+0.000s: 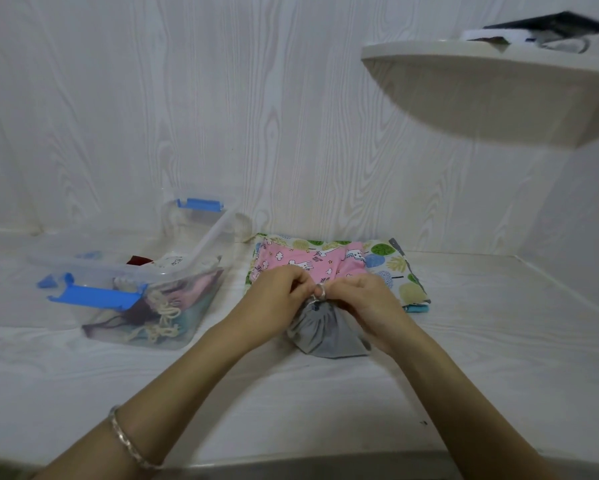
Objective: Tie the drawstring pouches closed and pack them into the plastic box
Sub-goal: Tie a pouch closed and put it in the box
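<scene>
My left hand (278,295) & right hand (364,299) pinch grey pouch (325,336) cord (316,296), mid-knot. Plastic box (206,241), 9 o'clock, part-full; flat pouches (311,261) at 12 o'clock left to do.

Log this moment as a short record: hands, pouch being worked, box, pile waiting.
hands: left hand and right hand both pinch the drawstring at the pouch neck
pouch in work: grey pouch, neck gathered, on the white surface
box: plastic box, to the left, several pouches inside
waiting: pink pouch on tree-print pouch, flat, behind the grey one
</scene>
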A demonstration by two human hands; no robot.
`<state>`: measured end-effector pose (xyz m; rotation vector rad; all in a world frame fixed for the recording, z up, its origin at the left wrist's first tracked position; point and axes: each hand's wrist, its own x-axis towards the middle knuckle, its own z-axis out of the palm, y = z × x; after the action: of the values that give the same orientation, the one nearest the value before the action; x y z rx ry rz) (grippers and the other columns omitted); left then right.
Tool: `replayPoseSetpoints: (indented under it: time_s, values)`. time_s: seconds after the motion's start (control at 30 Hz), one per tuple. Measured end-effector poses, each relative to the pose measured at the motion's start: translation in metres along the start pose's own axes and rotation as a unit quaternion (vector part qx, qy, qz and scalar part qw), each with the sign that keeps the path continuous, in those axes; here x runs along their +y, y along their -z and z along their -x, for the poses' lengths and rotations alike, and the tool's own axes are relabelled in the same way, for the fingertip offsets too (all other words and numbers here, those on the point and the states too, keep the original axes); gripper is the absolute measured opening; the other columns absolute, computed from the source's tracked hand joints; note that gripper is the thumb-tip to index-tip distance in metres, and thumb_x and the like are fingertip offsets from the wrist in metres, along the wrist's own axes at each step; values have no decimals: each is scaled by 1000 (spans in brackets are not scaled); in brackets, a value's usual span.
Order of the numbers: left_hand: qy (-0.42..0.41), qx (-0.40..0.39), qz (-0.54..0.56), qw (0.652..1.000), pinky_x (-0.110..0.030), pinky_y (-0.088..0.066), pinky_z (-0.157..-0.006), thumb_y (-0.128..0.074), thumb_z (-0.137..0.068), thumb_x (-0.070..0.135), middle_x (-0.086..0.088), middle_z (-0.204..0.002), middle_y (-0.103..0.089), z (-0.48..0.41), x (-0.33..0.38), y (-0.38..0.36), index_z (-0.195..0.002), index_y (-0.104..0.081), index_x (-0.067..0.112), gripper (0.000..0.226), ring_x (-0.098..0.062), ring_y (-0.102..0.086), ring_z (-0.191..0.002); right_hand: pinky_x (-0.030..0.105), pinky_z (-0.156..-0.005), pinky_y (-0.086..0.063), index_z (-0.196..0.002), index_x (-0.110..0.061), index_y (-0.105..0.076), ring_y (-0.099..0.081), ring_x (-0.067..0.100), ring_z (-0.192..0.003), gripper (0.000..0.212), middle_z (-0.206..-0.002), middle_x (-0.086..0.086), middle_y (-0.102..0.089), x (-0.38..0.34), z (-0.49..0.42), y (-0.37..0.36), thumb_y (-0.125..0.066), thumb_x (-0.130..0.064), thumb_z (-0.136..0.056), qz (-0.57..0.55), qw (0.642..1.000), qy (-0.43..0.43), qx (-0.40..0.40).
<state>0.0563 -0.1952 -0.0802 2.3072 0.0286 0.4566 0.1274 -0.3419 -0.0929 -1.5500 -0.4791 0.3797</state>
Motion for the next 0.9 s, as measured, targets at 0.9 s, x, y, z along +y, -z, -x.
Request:
replayPoseSetpoints:
  time_s: [0.9]
  values:
    - [45,49,62,996,-16,-48,-57,-60,-92,14,-2,-74,-69,-3,-12,5,-81,-66,8,15,3,-61,-53,14,-67,-52,-71,-7,-72,-64,6,-71,11,-80,-2,-69,11,12,4,-72,-2,-80,267,938,206,81]
